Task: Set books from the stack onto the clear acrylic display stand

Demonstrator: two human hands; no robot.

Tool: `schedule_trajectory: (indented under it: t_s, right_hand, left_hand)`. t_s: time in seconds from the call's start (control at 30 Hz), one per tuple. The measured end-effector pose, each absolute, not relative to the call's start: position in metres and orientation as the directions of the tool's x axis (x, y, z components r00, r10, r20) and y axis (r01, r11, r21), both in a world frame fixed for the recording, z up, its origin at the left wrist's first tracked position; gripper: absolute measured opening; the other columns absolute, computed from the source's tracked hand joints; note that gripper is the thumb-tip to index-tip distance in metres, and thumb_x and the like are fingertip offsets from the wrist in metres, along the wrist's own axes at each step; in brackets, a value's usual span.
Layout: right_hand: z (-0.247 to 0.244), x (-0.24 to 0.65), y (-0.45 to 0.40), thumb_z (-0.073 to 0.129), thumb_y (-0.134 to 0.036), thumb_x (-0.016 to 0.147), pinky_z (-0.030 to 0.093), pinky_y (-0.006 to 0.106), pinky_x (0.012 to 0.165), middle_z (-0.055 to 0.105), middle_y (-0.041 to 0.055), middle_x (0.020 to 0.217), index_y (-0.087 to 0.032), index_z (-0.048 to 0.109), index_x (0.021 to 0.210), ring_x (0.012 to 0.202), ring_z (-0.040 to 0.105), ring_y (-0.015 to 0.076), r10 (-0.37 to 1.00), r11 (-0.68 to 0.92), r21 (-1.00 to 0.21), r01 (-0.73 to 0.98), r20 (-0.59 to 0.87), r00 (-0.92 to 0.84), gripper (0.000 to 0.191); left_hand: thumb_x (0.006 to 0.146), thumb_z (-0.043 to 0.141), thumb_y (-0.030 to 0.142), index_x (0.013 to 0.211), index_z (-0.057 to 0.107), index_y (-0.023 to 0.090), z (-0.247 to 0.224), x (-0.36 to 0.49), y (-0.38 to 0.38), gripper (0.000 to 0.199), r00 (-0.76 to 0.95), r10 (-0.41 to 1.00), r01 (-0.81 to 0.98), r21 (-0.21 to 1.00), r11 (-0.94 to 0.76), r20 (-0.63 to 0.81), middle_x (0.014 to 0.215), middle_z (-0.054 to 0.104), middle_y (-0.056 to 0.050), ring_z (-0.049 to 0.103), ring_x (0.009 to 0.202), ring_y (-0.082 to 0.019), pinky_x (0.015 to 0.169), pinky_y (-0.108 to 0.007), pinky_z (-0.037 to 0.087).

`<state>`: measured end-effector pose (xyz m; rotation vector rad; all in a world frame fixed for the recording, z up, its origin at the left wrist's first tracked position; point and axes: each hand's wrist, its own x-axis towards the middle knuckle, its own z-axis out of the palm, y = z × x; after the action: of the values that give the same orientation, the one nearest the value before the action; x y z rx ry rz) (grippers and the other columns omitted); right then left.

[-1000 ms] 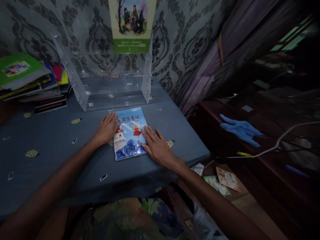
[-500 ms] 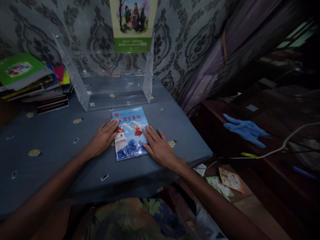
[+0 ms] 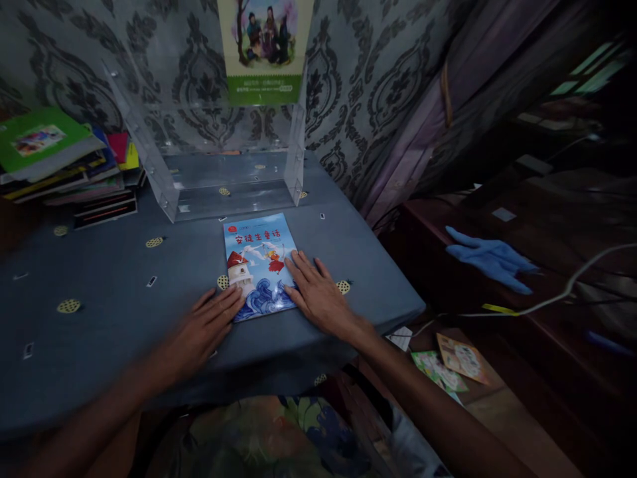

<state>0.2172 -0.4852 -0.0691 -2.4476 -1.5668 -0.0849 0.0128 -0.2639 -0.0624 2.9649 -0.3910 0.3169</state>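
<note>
A blue children's book (image 3: 261,265) with red Chinese characters, a lighthouse and waves on its cover lies closed and flat on the table. My left hand (image 3: 212,325) rests at its lower left corner, fingers stretched out and fingertips over the edge of the cover. On the opposite side, my right hand (image 3: 318,289) lies flat with fingers spread, its fingertips touching the right edge of the book. Neither hand grips anything.
Behind the book stands a clear acrylic stand (image 3: 169,192) with a green-bordered book (image 3: 266,86) on it. Stacked books (image 3: 54,149) are at the left. To the right are a blue glove (image 3: 490,255), a pale cable (image 3: 572,289) and thin booklets (image 3: 462,358) lower down.
My left hand has slid down along the left side of the book toward me, uncovering the cover's upper left part. My right hand and the book stay in place.
</note>
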Motion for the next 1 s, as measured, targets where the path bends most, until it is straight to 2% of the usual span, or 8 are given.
schedule_trajectory:
  t_s: [0.13,0.3,0.43,0.57,0.67,0.77,0.87,1.0]
  right_hand:
    - [-0.069,0.220,-0.485,0.032,-0.045,0.106,0.029,0.053,0.122,0.032,0.0164,0.162,-0.013,0.034,0.155,0.152,0.026,0.0280,0.884,-0.405,-0.169,0.899,0.178,0.432,0.059]
    - [-0.063,0.210,-0.484,0.036,-0.036,0.106,0.027,0.059,0.121,0.038,0.0177,0.159,-0.011,0.044,0.150,0.152,0.026,0.0300,0.881,-0.399,-0.167,0.902,0.203,0.427,0.051]
    - [-0.058,0.165,-0.477,0.042,-0.028,0.104,0.026,0.054,0.124,0.046,0.0159,0.155,-0.012,0.043,0.150,0.152,0.029,0.0248,0.919,-0.219,-0.217,0.951,0.280,0.276,0.050]
    - [-0.057,0.122,-0.471,0.050,-0.038,0.101,0.029,0.047,0.125,0.040,0.0204,0.158,-0.002,0.033,0.153,0.152,0.027,0.0266,0.948,-0.078,-0.260,0.962,0.280,0.152,0.066]
    - [-0.057,0.115,-0.475,0.052,-0.039,0.100,0.031,0.045,0.124,0.037,0.0223,0.158,0.001,0.034,0.152,0.152,0.026,0.0289,0.951,-0.094,-0.261,0.961,0.262,0.164,0.068]
    - [-0.056,0.121,-0.486,0.052,-0.033,0.100,0.034,0.045,0.123,0.039,0.0211,0.158,-0.001,0.034,0.152,0.152,0.025,0.0282,0.949,-0.122,-0.261,0.957,0.253,0.190,0.064]
    - [-0.058,0.127,-0.501,0.050,-0.026,0.100,0.038,0.048,0.121,0.040,0.0190,0.158,-0.007,0.029,0.156,0.152,0.026,0.0270,0.937,-0.162,-0.268,0.950,0.260,0.234,0.063]
    - [-0.065,0.134,-0.521,0.050,-0.023,0.099,0.041,0.051,0.118,0.038,0.0200,0.158,-0.007,0.019,0.159,0.151,0.027,0.0280,0.917,-0.218,-0.262,0.940,0.274,0.289,0.070]
  left_hand:
    - [0.107,0.032,0.023,0.162,0.005,0.026,-0.058,0.003,-0.269,0.062,0.935,-0.290,-0.312,0.083,-0.947,0.204,0.158,0.041,-0.006,0.038,0.147,-0.020,0.120,-0.042,0.034]
    - [0.106,0.034,0.021,0.162,0.010,0.027,-0.062,0.001,-0.267,0.061,0.926,-0.303,-0.332,0.102,-0.938,0.225,0.157,0.042,-0.005,0.040,0.146,-0.021,0.119,-0.044,0.038]
    - [0.104,0.036,0.017,0.161,0.017,0.028,-0.066,0.001,-0.266,0.061,0.921,-0.295,-0.329,0.104,-0.938,0.254,0.156,0.046,-0.005,0.041,0.145,-0.022,0.119,-0.045,0.038]
    - [0.103,0.037,0.017,0.158,0.031,0.028,-0.067,0.001,-0.266,0.056,0.918,-0.308,-0.344,0.117,-0.932,0.251,0.154,0.048,-0.005,0.041,0.146,-0.022,0.119,-0.045,0.038]
    - [0.103,0.038,0.018,0.157,0.034,0.027,-0.067,0.001,-0.266,0.054,0.911,-0.308,-0.348,0.108,-0.931,0.273,0.154,0.047,-0.005,0.040,0.146,-0.022,0.118,-0.046,0.039]
    - [0.104,0.038,0.019,0.158,0.029,0.025,-0.067,0.002,-0.267,0.055,0.912,-0.298,-0.337,0.100,-0.936,0.281,0.155,0.046,-0.006,0.041,0.145,-0.022,0.117,-0.046,0.039]
    - [0.104,0.039,0.021,0.159,0.026,0.027,-0.066,0.002,-0.267,0.057,0.920,-0.295,-0.331,0.109,-0.937,0.257,0.155,0.046,-0.006,0.043,0.144,-0.022,0.117,-0.045,0.040]
    - [0.105,0.038,0.023,0.159,0.025,0.028,-0.063,0.002,-0.268,0.056,0.929,-0.281,-0.316,0.118,-0.942,0.241,0.155,0.046,-0.005,0.043,0.144,-0.023,0.117,-0.045,0.040]
